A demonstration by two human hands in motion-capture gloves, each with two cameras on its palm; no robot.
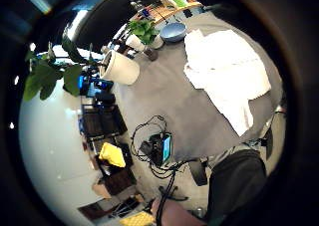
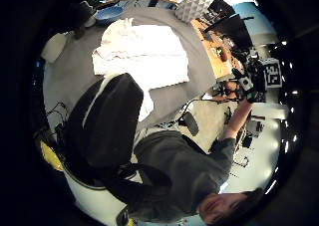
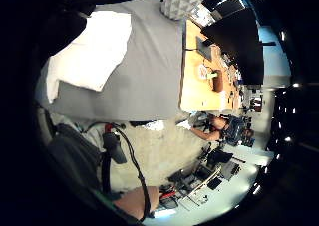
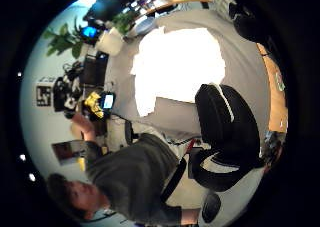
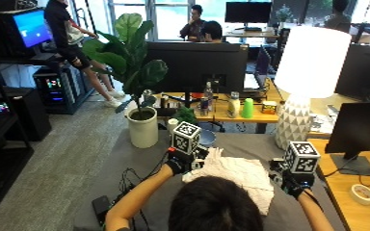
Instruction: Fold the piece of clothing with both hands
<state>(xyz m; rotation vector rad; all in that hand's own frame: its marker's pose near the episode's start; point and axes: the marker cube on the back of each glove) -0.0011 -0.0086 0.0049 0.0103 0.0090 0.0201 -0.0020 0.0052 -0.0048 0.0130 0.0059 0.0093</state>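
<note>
A white piece of clothing (image 5: pixel 236 173) lies folded into a rough rectangle on the grey table (image 5: pixel 243 142), straight in front of me. My left hand (image 5: pixel 177 164) hovers in the air over the cloth's far left corner and holds nothing. At the cloth's right side, my right hand (image 5: pixel 292 183) is also lifted off the table with nothing in it. The palm views look down from a distance on the white clothing (image 1: pixel 227 71) (image 2: pixel 142 52) (image 3: pixel 92 52) (image 4: pixel 177 67), and no fingers show in them.
A blue bowl (image 5: pixel 205 137) and a white plant pot (image 5: pixel 142 127) stand at the table's far side. A lamp with a faceted white base (image 5: pixel 294 127) stands far right. A monitor (image 5: pixel 358 130) sits on the wooden desk (image 5: pixel 358 197). A small device with cables (image 5: pixel 101 204) lies near left.
</note>
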